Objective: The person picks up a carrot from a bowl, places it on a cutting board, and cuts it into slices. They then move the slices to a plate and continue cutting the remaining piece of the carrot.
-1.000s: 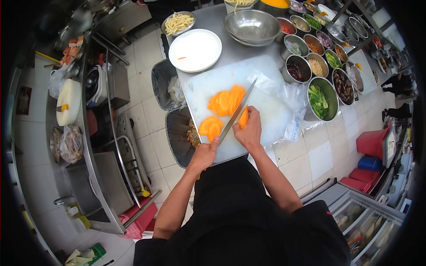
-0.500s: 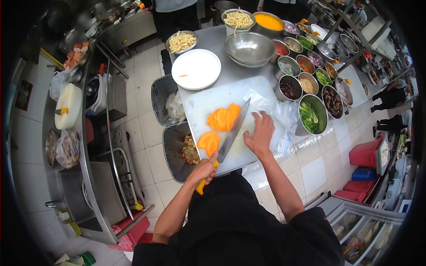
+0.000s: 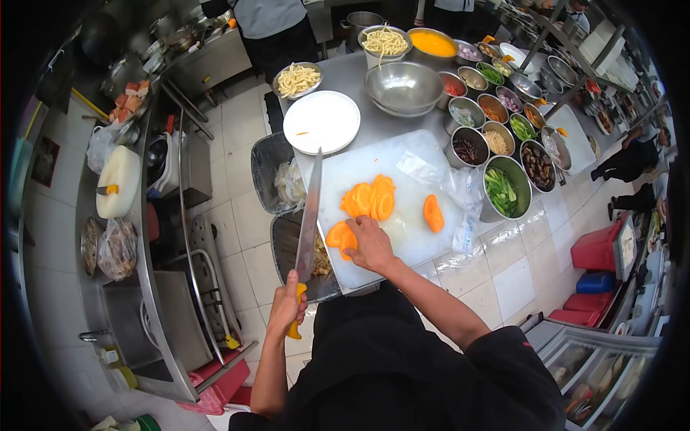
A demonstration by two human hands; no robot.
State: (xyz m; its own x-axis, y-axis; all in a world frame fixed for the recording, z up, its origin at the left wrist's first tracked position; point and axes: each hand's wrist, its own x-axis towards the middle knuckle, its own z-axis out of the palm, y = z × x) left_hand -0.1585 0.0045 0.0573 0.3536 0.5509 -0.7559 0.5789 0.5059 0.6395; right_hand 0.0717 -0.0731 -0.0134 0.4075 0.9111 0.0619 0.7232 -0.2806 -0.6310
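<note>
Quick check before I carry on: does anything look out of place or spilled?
Two things. A crumpled plastic bag lies partly on the cutting board, trailing over its right edge, odd so near orange slices. A lone orange sliver sits on the otherwise bare white plate, like a stray scrap.

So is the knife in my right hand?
No, your left hand grips the knife, while your right hand is at some carrot slices.

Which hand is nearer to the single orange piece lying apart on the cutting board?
Right. The right hand is at the slices, left of the orange piece; the left hand, holding the knife, is farther left, off the board.
</note>
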